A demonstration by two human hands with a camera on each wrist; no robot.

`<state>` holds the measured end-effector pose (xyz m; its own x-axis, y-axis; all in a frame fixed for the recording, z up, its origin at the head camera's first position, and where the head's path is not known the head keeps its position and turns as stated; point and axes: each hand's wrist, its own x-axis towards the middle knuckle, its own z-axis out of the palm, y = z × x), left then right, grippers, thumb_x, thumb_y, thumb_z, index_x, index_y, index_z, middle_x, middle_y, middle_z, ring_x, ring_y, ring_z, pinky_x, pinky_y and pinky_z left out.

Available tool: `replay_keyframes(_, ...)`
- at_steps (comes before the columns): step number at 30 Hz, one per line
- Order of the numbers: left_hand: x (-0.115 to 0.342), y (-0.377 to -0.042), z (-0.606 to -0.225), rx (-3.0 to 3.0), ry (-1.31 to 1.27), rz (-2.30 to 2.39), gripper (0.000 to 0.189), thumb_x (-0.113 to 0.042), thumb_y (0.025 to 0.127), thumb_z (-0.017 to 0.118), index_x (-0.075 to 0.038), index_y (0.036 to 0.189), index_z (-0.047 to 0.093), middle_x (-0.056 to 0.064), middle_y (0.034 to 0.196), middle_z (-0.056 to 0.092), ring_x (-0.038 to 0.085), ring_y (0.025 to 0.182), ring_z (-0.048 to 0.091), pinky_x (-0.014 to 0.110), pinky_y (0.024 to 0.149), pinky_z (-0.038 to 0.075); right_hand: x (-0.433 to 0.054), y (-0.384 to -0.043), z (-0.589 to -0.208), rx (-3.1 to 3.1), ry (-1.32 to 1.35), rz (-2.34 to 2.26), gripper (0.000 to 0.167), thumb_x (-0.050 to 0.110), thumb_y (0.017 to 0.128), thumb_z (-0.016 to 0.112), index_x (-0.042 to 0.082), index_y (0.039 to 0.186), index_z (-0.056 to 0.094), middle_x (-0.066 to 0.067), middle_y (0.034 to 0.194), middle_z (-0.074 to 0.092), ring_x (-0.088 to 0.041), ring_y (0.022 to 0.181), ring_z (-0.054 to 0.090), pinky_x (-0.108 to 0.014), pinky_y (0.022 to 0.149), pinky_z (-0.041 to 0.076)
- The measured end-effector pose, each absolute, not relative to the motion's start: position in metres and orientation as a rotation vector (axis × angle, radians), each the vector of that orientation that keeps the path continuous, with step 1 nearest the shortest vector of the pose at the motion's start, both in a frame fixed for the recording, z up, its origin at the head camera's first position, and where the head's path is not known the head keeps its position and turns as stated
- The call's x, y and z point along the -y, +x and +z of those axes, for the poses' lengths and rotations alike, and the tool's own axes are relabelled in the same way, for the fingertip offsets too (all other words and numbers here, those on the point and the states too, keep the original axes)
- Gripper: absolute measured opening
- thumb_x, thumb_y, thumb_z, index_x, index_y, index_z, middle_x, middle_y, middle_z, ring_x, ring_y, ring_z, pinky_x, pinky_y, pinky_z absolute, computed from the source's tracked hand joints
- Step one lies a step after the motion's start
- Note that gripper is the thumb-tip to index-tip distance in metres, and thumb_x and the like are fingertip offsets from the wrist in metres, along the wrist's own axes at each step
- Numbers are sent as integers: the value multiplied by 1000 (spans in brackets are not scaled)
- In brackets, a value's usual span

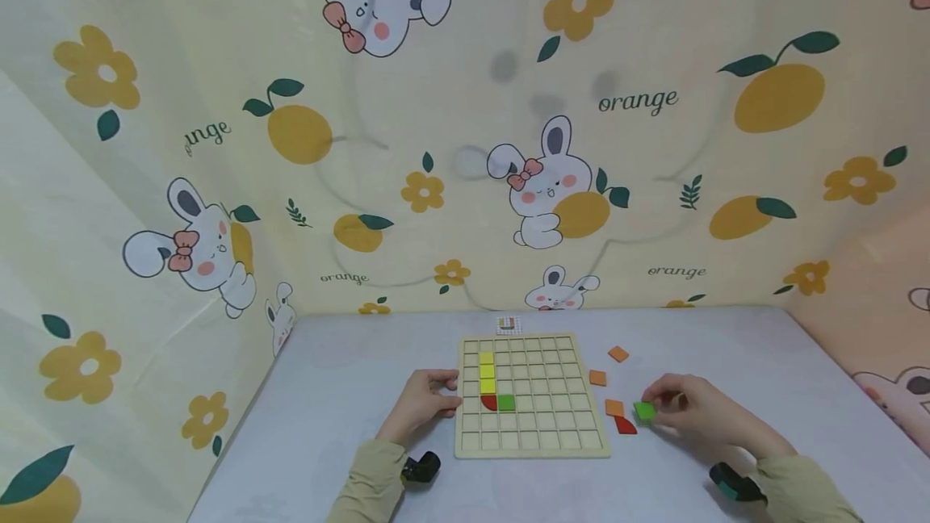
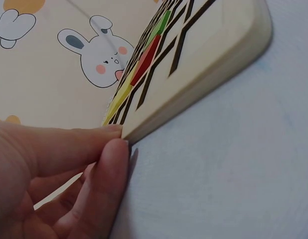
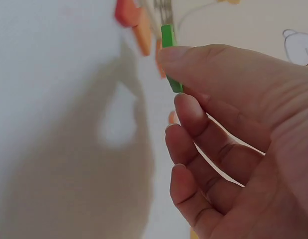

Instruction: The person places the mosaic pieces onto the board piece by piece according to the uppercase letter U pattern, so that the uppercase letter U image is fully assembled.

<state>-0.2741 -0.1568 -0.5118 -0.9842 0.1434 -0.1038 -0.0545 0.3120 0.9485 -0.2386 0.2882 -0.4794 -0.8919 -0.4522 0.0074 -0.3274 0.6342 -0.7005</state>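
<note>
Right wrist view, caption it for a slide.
A right hand pinches a green tile, seen edge-on, with a red tile and orange tiles blurred beyond.

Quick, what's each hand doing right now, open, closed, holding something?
Left hand: open, touching the left edge of the pale wooden grid board.
Right hand: closed, pinching a flat green square tile.

Patterned backdrop (image 1: 465, 87), cream-coloured, rising behind the far edge of the pale tabletop (image 1: 341, 386) and along its left edge. Motifs: white rabbits (image 1: 539, 228), yellow-orange fruits (image 1: 299, 135) with dark green leaves (image 1: 815, 42), round-petalled flowers (image 1: 422, 192) and small leafy sprigs (image 1: 296, 212) (the lettering "orange" (image 1: 638, 101) recurs among them). Beyond the tabletop's right edge, a peach-toned panel (image 1: 872, 297), likewise printed with rabbits.
</note>
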Motion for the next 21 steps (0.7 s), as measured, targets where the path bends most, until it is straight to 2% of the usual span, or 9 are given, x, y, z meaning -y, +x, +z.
replay_keyframes(7, 157, -274, -512, -2409, 80, 1737, 50, 7, 76, 74, 4, 124, 60, 10, 97, 58, 11, 57, 58, 29, 59, 58, -266, -243, -469, -2699, -768, -1153, 21, 22, 82, 76, 13, 99, 67, 4, 87, 60, -9, 76, 51, -22, 62, 46)
replay_keyframes(16, 159, -271, -513, -2444, 70, 1715, 50, 7, 77, 73, 5, 125, 59, 10, 96, 57, 11, 58, 59, 29, 59, 58, -225, -246, -467, -2632, -939, -1210, 22, 22, 80, 78, 12, 95, 66, 0, 82, 58, -17, 78, 53, -24, 64, 46)
replay_keyframes(21, 156, -272, -513, -2487, 91, 1690, 51, 8, 77, 73, 6, 126, 58, 9, 97, 57, 12, 57, 59, 28, 57, 57, -208, -249, -472, -2619, -988, -1214, 22, 22, 80, 79, 14, 96, 66, 3, 85, 59, -17, 78, 54, -26, 65, 47)
